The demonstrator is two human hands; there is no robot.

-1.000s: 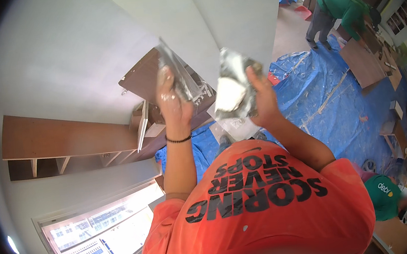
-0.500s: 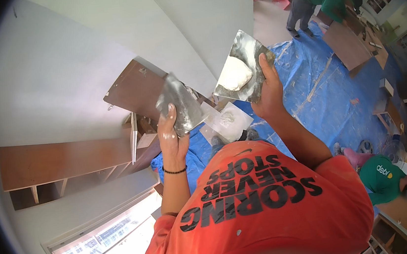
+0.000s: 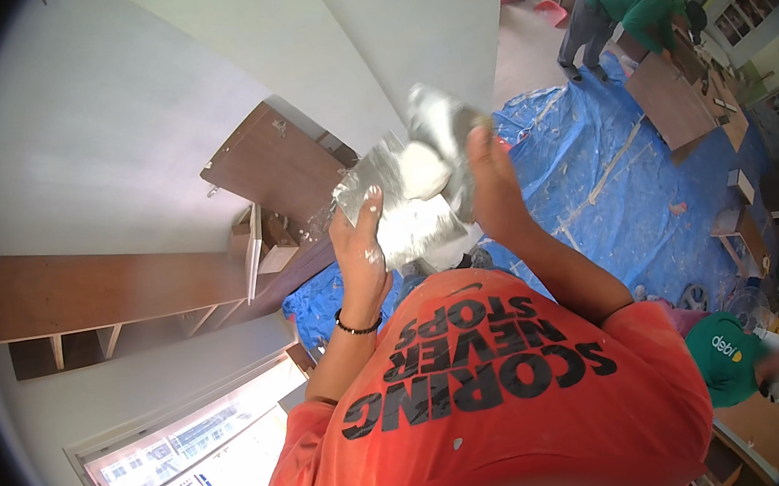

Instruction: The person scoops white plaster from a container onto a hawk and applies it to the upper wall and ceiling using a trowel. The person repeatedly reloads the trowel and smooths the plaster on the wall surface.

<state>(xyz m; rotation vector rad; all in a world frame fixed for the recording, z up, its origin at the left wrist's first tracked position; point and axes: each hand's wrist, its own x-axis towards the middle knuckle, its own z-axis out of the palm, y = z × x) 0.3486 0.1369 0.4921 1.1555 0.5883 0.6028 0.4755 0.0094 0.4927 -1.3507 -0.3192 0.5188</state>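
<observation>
the left hand grips a plate by its edge, seemingly to keep the face free, with a white lump where it meets or overlaps a second plate, edge-gripped by the right hand, above a blue sheet probably catching drips.

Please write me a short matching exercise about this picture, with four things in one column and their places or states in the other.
Things
1. lump of white paste
2. dark beaded bracelet
3. blue sheet
4. left hand

Places or states
A. spread over the floor
B. holding a flat plate
C. seen between the plate on the left and the plate on the right
D. around a wrist

Right pairs: 1-C; 2-D; 3-A; 4-B
</observation>
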